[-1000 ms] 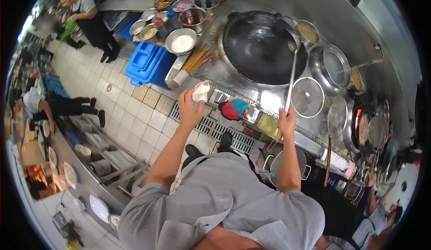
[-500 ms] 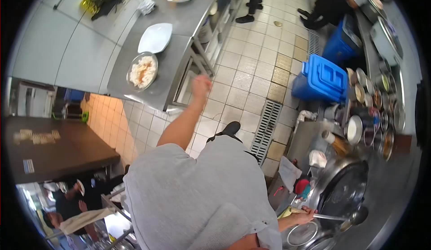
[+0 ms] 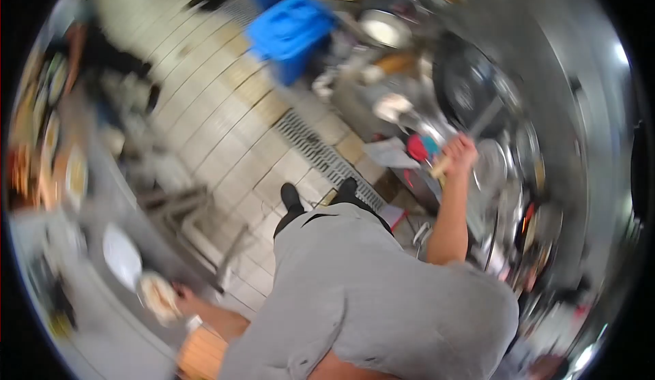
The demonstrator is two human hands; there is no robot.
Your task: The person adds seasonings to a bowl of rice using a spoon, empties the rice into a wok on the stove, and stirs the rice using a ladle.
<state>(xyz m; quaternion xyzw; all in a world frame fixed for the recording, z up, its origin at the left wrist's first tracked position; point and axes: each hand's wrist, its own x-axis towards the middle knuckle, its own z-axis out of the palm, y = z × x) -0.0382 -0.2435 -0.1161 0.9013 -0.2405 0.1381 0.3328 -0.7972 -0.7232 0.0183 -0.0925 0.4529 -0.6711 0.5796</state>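
My left hand [image 3: 185, 300], blurred, is closed at the near rim of a bowl of white food with a reddish-brown topping [image 3: 159, 297], which is on the metal counter at the lower left. Beside the bowl lies a white plate [image 3: 123, 257]. On the right, my right hand [image 3: 459, 153] grips the ladle [image 3: 486, 117] by its handle, and the far end reaches over the dark wok [image 3: 467, 83]. A white cloth [image 3: 391, 107] lies near the wok, with a red and teal cloth [image 3: 421, 147] beside my right hand.
A blue lidded bin [image 3: 290, 32] stands beyond the floor drain [image 3: 327, 158]. Containers of ingredients, including a bowl of white contents [image 3: 385, 29], crowd the top. Strainers [image 3: 491, 165] and pans line the right side. A person in dark trousers [image 3: 112, 52] is at the upper left.
The white cloth has left my left hand and lies by the wok. My left hand has reached the bowl. The view swung toward the counter, then partly back; my right hand kept the ladle.
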